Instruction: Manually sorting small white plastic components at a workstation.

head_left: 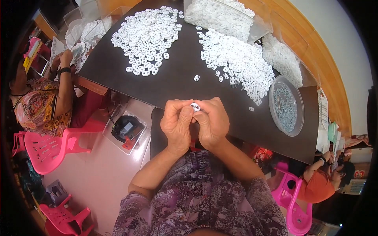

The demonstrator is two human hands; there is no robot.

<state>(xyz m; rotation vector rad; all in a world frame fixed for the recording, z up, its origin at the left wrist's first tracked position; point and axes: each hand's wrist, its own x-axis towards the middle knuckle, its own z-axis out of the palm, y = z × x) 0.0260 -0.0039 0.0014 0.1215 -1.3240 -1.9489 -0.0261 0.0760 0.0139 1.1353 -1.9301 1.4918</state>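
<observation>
— Patterned sleeves fill the bottom of the frame, and just above them both hands meet at the centre: left hand (177,124) and right hand (212,122), fingers (185,114) pinched together on one small white plastic piece (195,106).

— Clamped from both sides?

— Yes, thumbs and fingertips of both hands closed on it, held over the near edge of the dark tabletop (173,84).

— How far along does it look?

— Hard to call. Two big loose heaps of white pieces lie spread out, one at upper centre (147,37), one to the right (240,65), with a few strays (197,78) between. I'd judge plenty remains; I can't tell finished ones from unfinished.

— And that dish?

— Round clear tray (301,114) at the right, holding small grey metal bits (285,108). Clear tubs of more white parts (220,15) along the top.

— Around the room?

— Another person (43,102) at the left on a pink plastic chair (51,147), a third person (321,183) at lower right, pale floor, a black device in a clear box (125,129) below the tabletop.
</observation>
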